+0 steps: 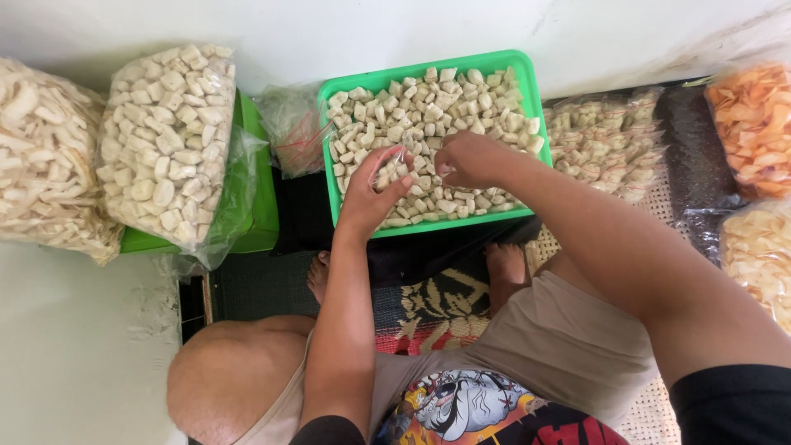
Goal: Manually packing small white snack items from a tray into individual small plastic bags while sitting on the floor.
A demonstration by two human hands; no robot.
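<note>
Green tray (527,91): smooth, glossy plastic. Pale cracker pieces (428,107): matt, dry, rough-surfaced. Small bag (387,169) in left hand (371,194): thin clear film, shiny. Large bags (169,132): glossy transparent plastic, creased. Floor mat (428,309): woven, patterned, matt. Shorts (568,346): plain matt cloth.

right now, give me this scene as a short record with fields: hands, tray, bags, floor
left hand: left hand holds a small clear bag part filled with pale crackers, over the tray
right hand: right hand pinched shut at the bag's mouth, what it holds hidden
tray: green tray full of pale cracker pieces
bags left: big bag of white crackers on a green stool; flat chips bag
bags right: small packed bags; orange chips
floor: patterned mat
</note>
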